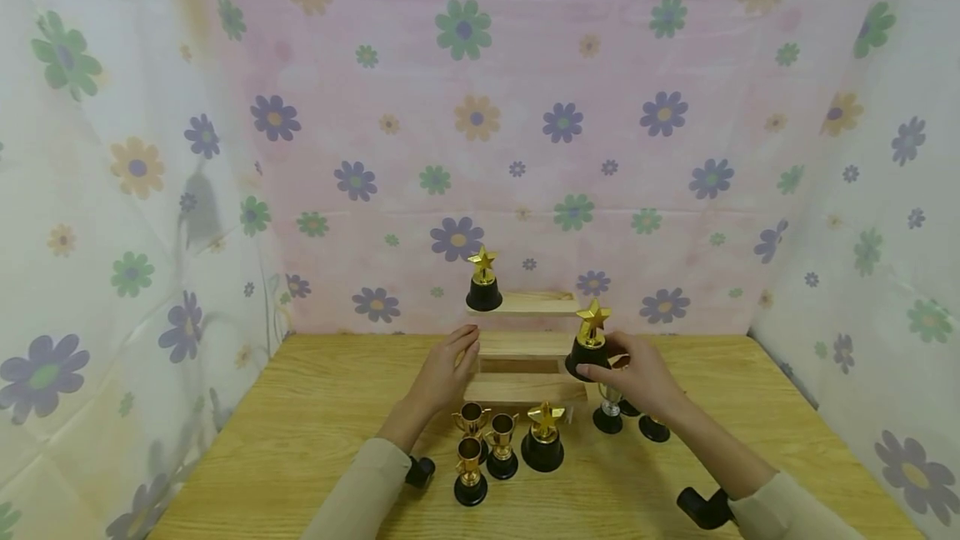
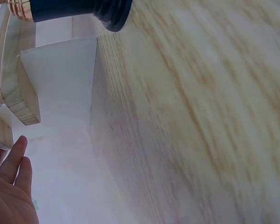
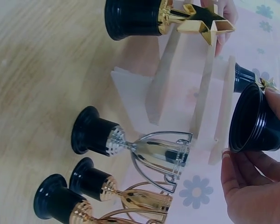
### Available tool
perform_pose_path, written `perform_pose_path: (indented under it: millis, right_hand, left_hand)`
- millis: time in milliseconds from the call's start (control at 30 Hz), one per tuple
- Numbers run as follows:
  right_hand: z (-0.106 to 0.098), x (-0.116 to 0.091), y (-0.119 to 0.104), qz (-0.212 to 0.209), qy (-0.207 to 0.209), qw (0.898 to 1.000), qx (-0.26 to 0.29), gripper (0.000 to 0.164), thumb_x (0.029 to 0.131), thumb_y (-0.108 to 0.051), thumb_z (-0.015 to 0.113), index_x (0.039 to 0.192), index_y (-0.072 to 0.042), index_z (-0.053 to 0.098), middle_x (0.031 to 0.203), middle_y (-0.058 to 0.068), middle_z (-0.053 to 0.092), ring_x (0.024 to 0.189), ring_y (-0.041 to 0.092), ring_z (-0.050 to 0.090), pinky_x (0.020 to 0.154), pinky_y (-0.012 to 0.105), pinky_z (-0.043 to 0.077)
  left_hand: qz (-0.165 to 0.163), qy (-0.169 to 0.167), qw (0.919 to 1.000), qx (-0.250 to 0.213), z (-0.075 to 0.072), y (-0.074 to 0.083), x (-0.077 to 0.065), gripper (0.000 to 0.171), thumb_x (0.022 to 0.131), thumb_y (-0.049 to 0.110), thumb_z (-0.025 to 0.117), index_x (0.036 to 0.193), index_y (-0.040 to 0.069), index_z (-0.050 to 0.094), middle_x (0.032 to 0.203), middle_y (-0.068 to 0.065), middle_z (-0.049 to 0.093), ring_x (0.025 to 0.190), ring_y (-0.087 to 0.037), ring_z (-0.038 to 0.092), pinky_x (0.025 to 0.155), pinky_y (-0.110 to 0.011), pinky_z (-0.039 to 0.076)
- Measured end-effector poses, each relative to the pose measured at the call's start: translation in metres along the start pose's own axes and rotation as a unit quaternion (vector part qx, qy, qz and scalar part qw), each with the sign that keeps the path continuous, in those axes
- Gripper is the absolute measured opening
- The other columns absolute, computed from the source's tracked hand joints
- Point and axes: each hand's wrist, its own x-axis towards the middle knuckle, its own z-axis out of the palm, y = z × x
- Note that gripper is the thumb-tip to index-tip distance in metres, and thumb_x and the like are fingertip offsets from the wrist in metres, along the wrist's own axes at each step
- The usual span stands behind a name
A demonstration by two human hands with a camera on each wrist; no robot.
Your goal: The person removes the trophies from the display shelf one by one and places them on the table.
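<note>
My right hand (image 1: 637,369) grips a gold star trophy (image 1: 587,352) by its black base, lifted in front of the right side of a stepped wooden stand (image 1: 517,344). In the right wrist view the hollow underside of that base (image 3: 246,119) shows, with fingers and thumb around it. My left hand (image 1: 442,369) is at the stand's left end, its fingers extended with the tips right at the step's edge; its thumb is mostly hidden in the left wrist view. Another star trophy (image 1: 483,294) stands on the left of the top step.
In front of the stand, a third star trophy (image 1: 543,448) stands beside several gold-coloured cup trophies (image 1: 470,482). Under my right forearm are a silver cup trophy (image 3: 158,151) and two gold-coloured ones (image 3: 95,179). A flowered cloth (image 1: 517,148) hangs behind the wooden table (image 1: 322,440).
</note>
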Motion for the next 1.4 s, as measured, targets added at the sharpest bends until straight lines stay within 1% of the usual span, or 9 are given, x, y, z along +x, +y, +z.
perform_pose_path:
  millis: [167,300,500,667,833,933,1067,1200,1400]
  right_hand:
    - [0.002,-0.007,0.003,0.003,-0.001,1.0,0.0,0.058,0.088,-0.037,0.082,0.131,-0.002,0.065,0.114,0.009,0.071,0.097,0.025,0.067,0.079,0.035,0.059]
    - [0.004,-0.012,0.003,0.014,-0.006,1.0,0.002,0.055,0.088,-0.039,0.082,0.127,-0.003,0.066,0.112,0.008,0.07,0.095,0.021,0.067,0.079,0.034,0.059]
    - [0.008,-0.022,0.003,0.021,-0.012,1.0,0.017,0.053,0.087,-0.038,0.083,0.123,-0.002,0.067,0.107,0.007,0.069,0.087,0.018,0.064,0.068,0.03,0.057]
    - [0.012,-0.029,0.007,0.028,-0.004,0.999,-0.013,0.06,0.085,-0.044,0.083,0.126,-0.003,0.066,0.105,0.004,0.068,0.089,0.017,0.061,0.068,0.031,0.053]
    - [0.013,-0.034,0.011,0.041,-0.01,0.999,-0.027,0.063,0.084,-0.045,0.084,0.128,-0.003,0.066,0.098,0.002,0.064,0.085,0.017,0.055,0.069,0.033,0.049]
    - [0.014,-0.036,0.014,0.047,-0.014,0.998,-0.028,0.066,0.083,-0.045,0.085,0.13,-0.002,0.066,0.102,0.004,0.066,0.086,0.017,0.056,0.072,0.035,0.05]
    - [0.015,-0.04,0.018,0.057,-0.014,0.998,-0.03,0.073,0.082,-0.045,0.086,0.134,0.001,0.063,0.118,0.011,0.068,0.096,0.021,0.062,0.079,0.041,0.056]
    - [0.015,-0.043,0.02,0.073,-0.02,0.997,-0.03,0.076,0.08,-0.042,0.087,0.134,0.005,0.061,0.12,0.013,0.068,0.095,0.02,0.063,0.078,0.04,0.056]
    - [0.018,-0.047,0.022,0.08,-0.027,0.996,-0.032,0.076,0.077,-0.039,0.09,0.132,0.006,0.062,0.1,0.005,0.066,0.084,0.017,0.057,0.07,0.032,0.05]
  left_hand:
    - [0.005,0.004,1.0,0.0,0.0,0.0,0.001,0.045,0.111,0.026,0.048,0.142,-0.004,0.057,0.15,-0.018,0.053,0.141,-0.036,0.048,0.116,-0.049,0.041]
    - [-0.003,-0.002,1.0,-0.003,0.0,-0.001,0.0,0.044,0.111,0.027,0.047,0.144,-0.001,0.057,0.151,-0.017,0.052,0.142,-0.034,0.047,0.117,-0.048,0.04]
    - [0.006,0.004,1.0,0.003,0.0,-0.001,0.0,0.044,0.111,0.025,0.048,0.143,-0.003,0.058,0.15,-0.018,0.053,0.14,-0.037,0.048,0.115,-0.051,0.042]
    - [0.003,0.001,1.0,0.003,-0.001,0.002,0.0,0.043,0.111,0.025,0.048,0.143,-0.003,0.057,0.151,-0.017,0.052,0.141,-0.036,0.048,0.115,-0.05,0.041]
    - [-0.005,-0.008,1.0,0.003,-0.003,0.004,-0.001,0.044,0.111,0.025,0.048,0.144,-0.002,0.056,0.152,-0.017,0.051,0.142,-0.036,0.046,0.117,-0.05,0.04]
    - [-0.008,-0.007,0.9999,0.004,-0.003,0.004,-0.001,0.044,0.111,0.025,0.048,0.145,-0.001,0.056,0.152,-0.016,0.051,0.143,-0.035,0.046,0.117,-0.049,0.039]
    - [-0.01,-0.003,0.9999,0.002,-0.001,0.002,-0.001,0.043,0.111,0.025,0.048,0.145,0.0,0.057,0.152,-0.015,0.051,0.143,-0.033,0.046,0.118,-0.047,0.039]
    - [-0.005,0.003,1.0,0.002,0.0,0.001,-0.001,0.042,0.111,0.024,0.048,0.144,-0.001,0.057,0.151,-0.016,0.052,0.142,-0.034,0.047,0.117,-0.049,0.039]
    - [0.006,0.007,0.9999,0.003,-0.001,0.003,-0.001,0.042,0.111,0.022,0.049,0.142,-0.004,0.058,0.15,-0.018,0.053,0.141,-0.037,0.048,0.115,-0.051,0.041]
